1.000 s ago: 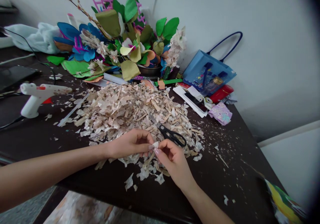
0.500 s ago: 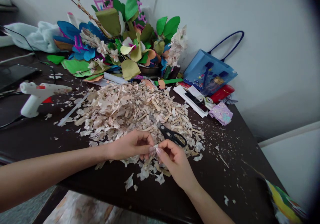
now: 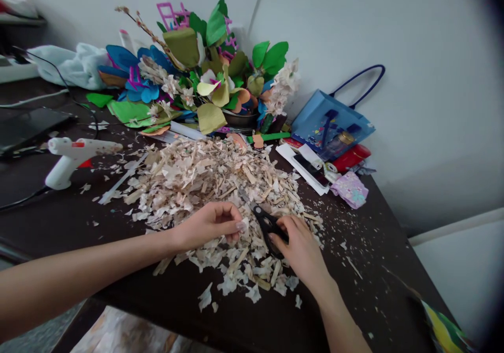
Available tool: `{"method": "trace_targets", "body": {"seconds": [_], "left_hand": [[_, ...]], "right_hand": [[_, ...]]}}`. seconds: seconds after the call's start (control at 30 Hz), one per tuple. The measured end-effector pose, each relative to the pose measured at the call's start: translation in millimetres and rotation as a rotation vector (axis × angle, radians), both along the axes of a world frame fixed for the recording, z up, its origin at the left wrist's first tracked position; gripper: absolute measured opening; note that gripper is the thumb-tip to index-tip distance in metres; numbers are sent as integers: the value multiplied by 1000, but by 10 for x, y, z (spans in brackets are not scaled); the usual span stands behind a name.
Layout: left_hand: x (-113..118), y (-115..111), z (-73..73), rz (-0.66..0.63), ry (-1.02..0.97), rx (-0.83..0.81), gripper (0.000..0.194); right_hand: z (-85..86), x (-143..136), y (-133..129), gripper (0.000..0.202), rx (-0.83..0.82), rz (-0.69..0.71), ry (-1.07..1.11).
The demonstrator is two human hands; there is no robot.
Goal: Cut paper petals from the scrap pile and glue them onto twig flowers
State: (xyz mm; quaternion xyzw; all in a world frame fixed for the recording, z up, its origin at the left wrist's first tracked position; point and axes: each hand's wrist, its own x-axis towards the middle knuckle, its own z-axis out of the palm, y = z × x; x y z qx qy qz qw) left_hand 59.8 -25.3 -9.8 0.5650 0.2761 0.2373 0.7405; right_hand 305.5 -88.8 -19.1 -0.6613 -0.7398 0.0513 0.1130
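Since the earlier frame, the right hand point(image 3: 303, 248) has parted from the left hand point(image 3: 212, 224) and moved over to the scissors point(image 3: 258, 212), whose black handles now stand spread; the view has shifted slightly too. Nearest, below the table point(image 3: 275, 316) edge, lies something pale and crumpled, perhaps a bag, though it is too soft to tell. Loose scraps point(image 3: 253, 293) lie just inside the edge, and a yellow and green packet point(image 3: 441, 324) shows, blurred, at the right corner.

Over the near part of the pile point(image 3: 189, 177), the left hand pinches a small white piece point(image 3: 244, 223) narrowly between thumb and finger. To its right, the right hand holds the scissors, thumb and fingers closed about a handle loop, the blades pointing away across the shreds.

Left of the pile stands the white glue gun point(image 3: 63, 166), with a clear stick point(image 3: 123, 180) between them. On the right, a lilac cloth point(image 3: 350, 190) lies beside a dark phone point(image 3: 309, 169) on white paper point(image 3: 289, 156). Farther back, a blue bag point(image 3: 333, 124) leans near the wall point(image 3: 338, 22). Behind the pile rise paper flowers point(image 3: 220, 87) and green leaves, with a pale blue cloth point(image 3: 74, 64) to their left.
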Motion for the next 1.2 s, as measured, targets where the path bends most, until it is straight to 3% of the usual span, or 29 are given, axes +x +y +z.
{"method": "trace_targets", "body": {"seconds": [0.17, 0.33, 0.4, 0.57, 0.7, 0.83, 1.0, 1.2], "left_hand": [[-10, 10, 25, 56, -12, 3, 22], [-6, 52, 82, 158, -42, -25, 20], [-12, 72, 109, 198, -45, -29, 20], [-41, 112, 128, 270, -56, -57, 21], [-55, 142, 123, 294, -76, -101, 22], [-59, 161, 131, 310, -85, -102, 23], [-56, 158, 121, 309, -87, -116, 23], [-51, 176, 62, 310, -109, -95, 23]], "right_hand": [[-24, -14, 15, 14, -17, 22, -11], [63, 19, 2, 8, -7, -9, 106], [108, 15, -17, 12, -44, -52, 268], [189, -142, -97, 25, -313, -100, 934], [187, -345, -158, 44, -427, -67, 1146], [56, -441, -159, 62, -600, -81, 1324], [-152, -375, -135, 76, -680, -58, 1362], [-165, -377, -200, 73, -679, -38, 1350]]}}
